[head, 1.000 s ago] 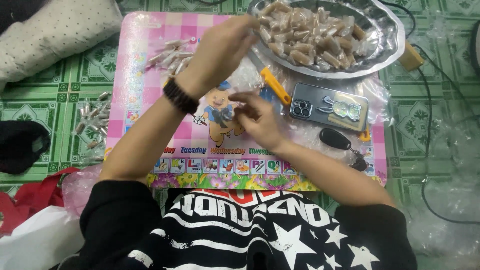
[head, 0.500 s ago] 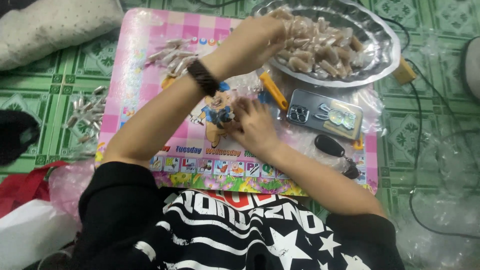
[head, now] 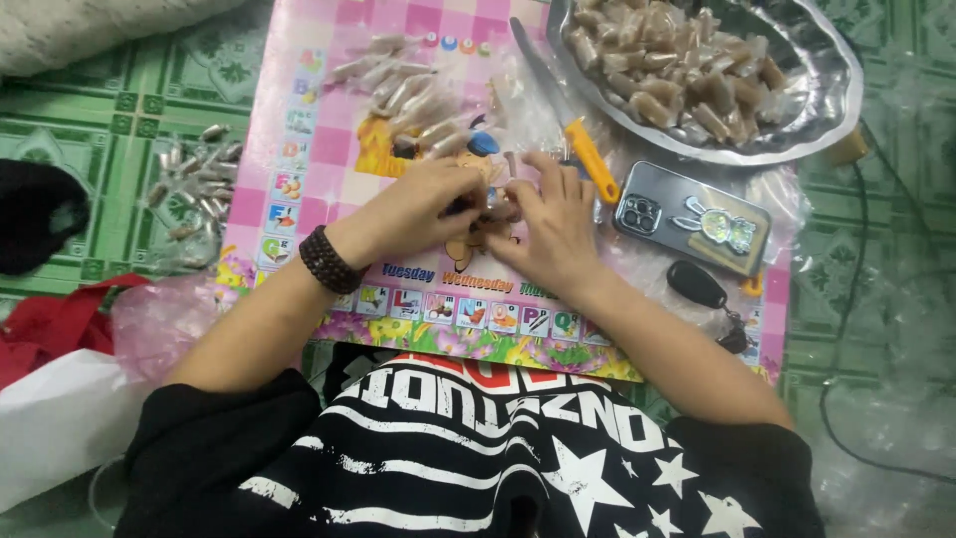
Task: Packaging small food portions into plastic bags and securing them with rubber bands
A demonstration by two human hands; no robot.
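Observation:
My left hand (head: 423, 207) and my right hand (head: 550, 221) meet over the middle of a pink picture-printed low table (head: 309, 164). Together their fingertips pinch a small brown candy piece in a clear wrapper (head: 495, 207), mostly hidden by the fingers. A dark bead bracelet (head: 326, 261) circles my left wrist. At the table's far right stands a metal tray (head: 827, 110) with several unwrapped brown candy pieces (head: 677, 60). Several wrapped candies (head: 398, 85) lie on the table beyond my left hand.
An orange-handled knife (head: 590, 159), a phone in a clear case (head: 692, 219) and a black key fob (head: 697, 286) lie right of my hands. More wrapped candies (head: 194, 179) sit on the green tiled floor at left, near red and white bags (head: 50, 379). Black cables (head: 856, 299) run at right.
My left hand drew back from the metal tray to the middle of the table and joined my right hand on a candy piece. The camera view shifted closer.

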